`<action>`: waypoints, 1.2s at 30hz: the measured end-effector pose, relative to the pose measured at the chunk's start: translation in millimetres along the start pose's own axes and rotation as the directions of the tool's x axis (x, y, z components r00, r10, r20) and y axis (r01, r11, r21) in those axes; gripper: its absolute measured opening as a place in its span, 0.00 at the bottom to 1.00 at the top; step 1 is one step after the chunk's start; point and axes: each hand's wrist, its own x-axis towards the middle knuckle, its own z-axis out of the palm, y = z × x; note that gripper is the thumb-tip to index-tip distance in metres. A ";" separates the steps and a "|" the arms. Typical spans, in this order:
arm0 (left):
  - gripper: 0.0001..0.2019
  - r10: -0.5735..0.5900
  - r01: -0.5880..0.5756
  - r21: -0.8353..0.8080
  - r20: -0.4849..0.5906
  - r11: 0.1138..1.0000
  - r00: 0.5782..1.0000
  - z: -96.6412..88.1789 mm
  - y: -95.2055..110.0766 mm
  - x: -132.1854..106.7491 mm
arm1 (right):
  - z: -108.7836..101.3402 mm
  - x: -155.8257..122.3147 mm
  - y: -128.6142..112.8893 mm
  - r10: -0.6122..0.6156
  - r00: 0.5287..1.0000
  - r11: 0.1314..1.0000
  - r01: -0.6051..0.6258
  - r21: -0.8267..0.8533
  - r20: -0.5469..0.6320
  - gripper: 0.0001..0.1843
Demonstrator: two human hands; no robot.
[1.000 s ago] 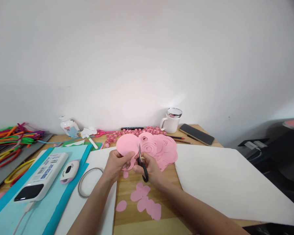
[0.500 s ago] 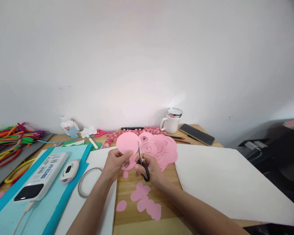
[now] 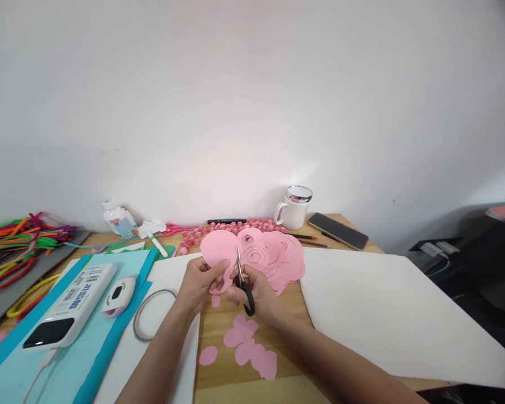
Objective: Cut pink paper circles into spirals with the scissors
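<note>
My left hand [image 3: 202, 280] pinches the lower edge of a pink paper circle [image 3: 219, 247], thumb on top. In my right hand [image 3: 255, 292] is a pair of scissors [image 3: 247, 294] with black handles, its blades pointing up at the circle's right edge. Whether the blades are apart is too small to tell. Just behind the hands lies a pile of pink paper spirals [image 3: 278, 258], overlapping one another. Nearer to me, several small pink paper petals [image 3: 246, 348] rest on the wooden table [image 3: 219, 381].
A white mug [image 3: 294, 209] and a phone [image 3: 339, 230] stand beyond the pile, near small pink balls [image 3: 193, 238]. White boards [image 3: 387, 314] lie right and left. At left are a white power bank [image 3: 73, 303], a tape roll [image 3: 141, 314] and colourful pipe cleaners [image 3: 21, 235].
The scissors and my right hand have shifted slightly down and left. The paper circle has dipped a little in my left hand.
</note>
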 end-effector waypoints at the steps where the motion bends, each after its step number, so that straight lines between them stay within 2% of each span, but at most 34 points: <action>1: 0.20 0.000 0.000 0.007 0.002 1.000 1.000 0.5 0.5 -0.5 | -0.3 0.5 -1.8 -0.018 1.000 1.000 0.018 0.003 -0.005 0.20; 6: 0.20 -0.035 0.034 0.010 0.022 0.999 0.999 2.6 2.1 -2.3 | -1.2 1.6 -8.6 -0.053 0.999 0.998 0.054 0.017 -0.010 0.22; 15: 0.19 0.008 -0.008 0.020 -0.001 1.000 1.000 -2.2 0.8 0.1 | -2.0 0.8 -7.0 0.020 0.999 1.000 -0.019 0.024 -0.039 0.20; 22: 0.18 0.032 -0.032 0.000 -0.004 0.999 0.999 -3.6 0.3 1.4 | -2.6 -0.5 -6.3 0.019 0.999 1.000 -0.019 0.001 -0.041 0.17; 29: 0.18 0.013 -0.007 -0.076 0.079 0.997 0.997 0.0 2.1 -0.2 | -2.4 -1.3 -4.8 0.027 0.999 0.999 -0.028 -0.033 -0.035 0.17; 33: 0.19 0.001 -0.001 -0.031 0.022 1.000 1.000 1.8 2.4 -1.2 | -1.9 -0.9 -2.8 0.048 0.999 0.999 -0.048 -0.016 -0.001 0.19; 36: 0.19 0.006 -0.006 -0.004 -0.007 1.000 1.000 1.5 2.5 -1.8 | -2.9 0.3 -3.6 0.016 1.000 1.000 -0.016 -0.006 0.013 0.21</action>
